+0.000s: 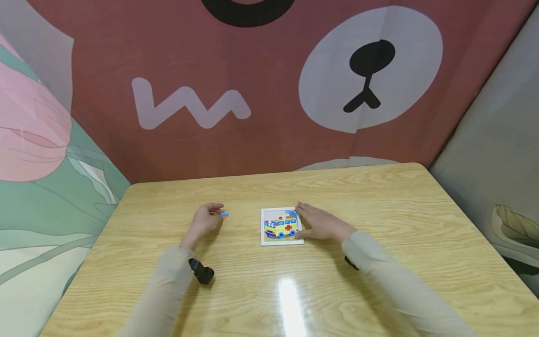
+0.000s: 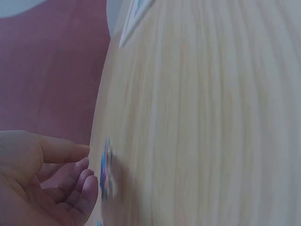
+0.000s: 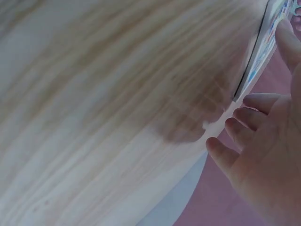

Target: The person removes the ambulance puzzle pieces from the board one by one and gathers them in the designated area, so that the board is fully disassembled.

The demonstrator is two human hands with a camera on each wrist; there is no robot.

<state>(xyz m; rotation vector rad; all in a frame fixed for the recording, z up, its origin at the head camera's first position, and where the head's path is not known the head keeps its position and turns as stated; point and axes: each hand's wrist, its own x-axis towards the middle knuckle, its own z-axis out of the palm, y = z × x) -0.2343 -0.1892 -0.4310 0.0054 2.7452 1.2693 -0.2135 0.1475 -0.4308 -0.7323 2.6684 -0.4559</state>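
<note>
The left hand (image 1: 203, 220) has thumb and fingers bent toward a small blue-and-orange puzzle piece (image 1: 225, 215). In the left wrist view a gap separates thumb from fingertips and the piece is blurred just past them; whether this grip pinches it, I cannot tell. The right hand's (image 1: 322, 223) grip is spread and relaxed, index finger at the upper right corner of a jigsaw puzzle's white frame (image 1: 263, 229) and thumb near the lower part of its right side.

The jigsaw puzzle (image 1: 281, 228) lies flat on the table (image 1: 252, 290), between the hands and nearer the right one. It shows a yellow ambulance with a red cross and blue wheels; the upper left of its picture area is plain and pale. Both arms wear light sleeves (image 1: 387, 269), with a black wrist device (image 1: 202, 271) clear on the left. Behind the table hangs a reddish-brown backdrop (image 1: 269, 61) with a cartoon snout; a pink flower (image 1: 33, 121) shows at left.
</note>
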